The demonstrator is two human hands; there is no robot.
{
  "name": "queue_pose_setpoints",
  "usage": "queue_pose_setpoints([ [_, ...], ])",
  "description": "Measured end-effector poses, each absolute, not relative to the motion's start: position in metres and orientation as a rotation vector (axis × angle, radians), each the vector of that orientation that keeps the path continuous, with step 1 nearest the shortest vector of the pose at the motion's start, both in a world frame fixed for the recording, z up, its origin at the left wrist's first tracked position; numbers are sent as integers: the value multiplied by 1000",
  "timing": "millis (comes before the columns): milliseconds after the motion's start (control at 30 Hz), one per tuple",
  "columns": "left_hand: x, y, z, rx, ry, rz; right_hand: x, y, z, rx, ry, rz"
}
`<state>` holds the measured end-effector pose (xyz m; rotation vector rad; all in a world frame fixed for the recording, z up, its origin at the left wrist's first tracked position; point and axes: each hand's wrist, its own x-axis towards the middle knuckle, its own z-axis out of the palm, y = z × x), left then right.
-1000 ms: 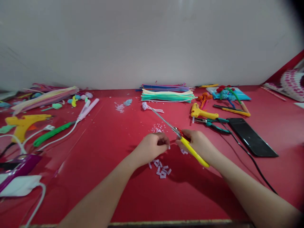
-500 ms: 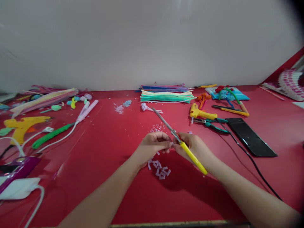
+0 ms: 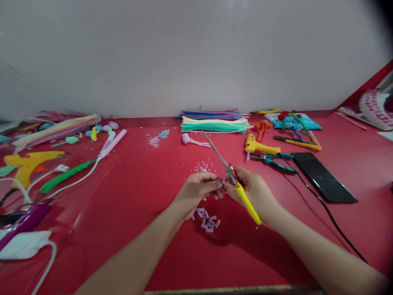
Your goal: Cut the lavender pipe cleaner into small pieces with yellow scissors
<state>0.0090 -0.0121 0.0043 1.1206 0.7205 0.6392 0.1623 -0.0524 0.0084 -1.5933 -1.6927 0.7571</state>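
My right hand is closed around a pair of scissors with yellow and red handles, the blades pointing up and to the left. Close beside it, my left hand pinches a small pale piece between thumb and finger; the fingertips of both hands meet around it. Below the hands lie several short pale lilac strips. Tiny pale clippings are scattered just beyond the hands. Farther back rests a lilac pipe-cleaner piece with a bunched head and thin stems.
Bundles of pipe cleaners lie along the wall. To the right are a yellow glue gun, pliers and a black phone-like slab, with a black cable. At left are another glue gun, a green-handled tool and white cords.
The scissors have turned slightly more upright, their tips shifting right and up and the yellow handle moving left. My fingertips stay together around the small piece.
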Motion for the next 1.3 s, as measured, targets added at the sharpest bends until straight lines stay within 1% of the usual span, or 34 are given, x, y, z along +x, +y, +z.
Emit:
queue_pose_setpoints([
  [133,11,-14,3,1113,717,645,162,-52,6,-1549,-1687,770],
  [367,17,-19,6,1194,835,706,158,-53,10,-1466,-1457,999],
  [600,17,-20,3,1152,729,720,156,-55,19,-1497,-1449,1043],
  [700,15,-18,2,1134,751,769,163,-53,16,-1560,-1582,877],
  [833,10,-12,2,1017,775,976,171,-49,13,-1862,-1821,446],
  [933,6,-6,2,896,748,1124,170,-49,11,-2008,-1965,211],
  [1067,2,-2,1,877,740,1207,167,-50,7,-2029,-2087,82],
  [1300,2,-1,2,943,775,1304,169,-50,3,-2039,-2156,18],
])
